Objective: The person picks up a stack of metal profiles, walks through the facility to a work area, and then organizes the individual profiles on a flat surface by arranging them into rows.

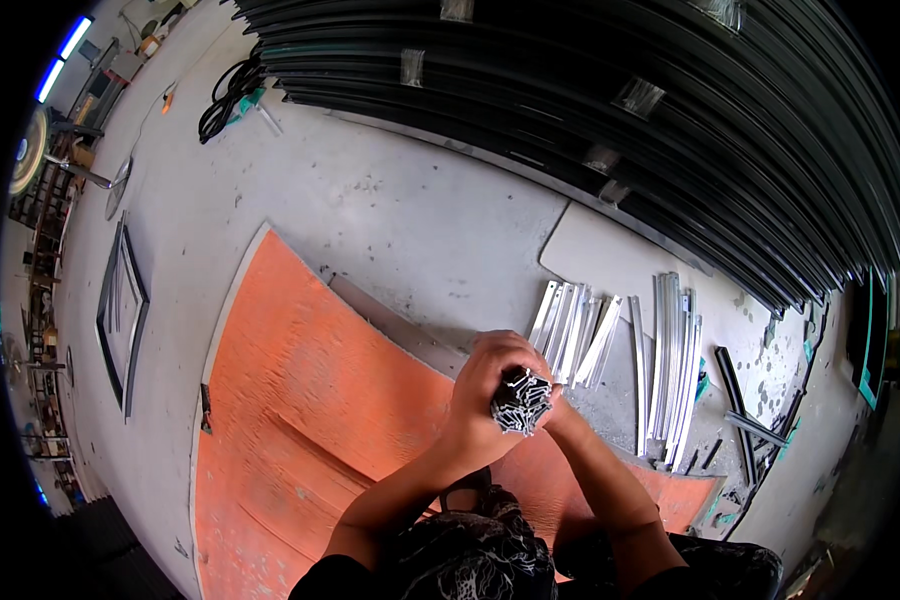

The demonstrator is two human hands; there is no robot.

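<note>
Upright in front of me stands a bundle of thin metal profile strips (pixel 522 402), seen end-on, their cut ends dark with pale edges. My left hand (pixel 478 395) wraps round its left and far side, fingers closed. Against the right side of the bundle presses my right hand (pixel 556 408); its fingers are mostly hidden behind the bundle, but it appears closed on it. The lower part of the strips is out of sight beneath my hands. Just beyond, on the floor, lie loose silver metal strips (pixel 573 325), some crossing at angles.
An orange sheet (pixel 310 400) covers the floor under me. More silver strips (pixel 673 360) lie to the right, near dark profile pieces (pixel 735 415). Long black profiles (pixel 530 90) are stacked at the far side. A dark frame (pixel 122 315) lies left, and a coiled black cable (pixel 232 95) far left.
</note>
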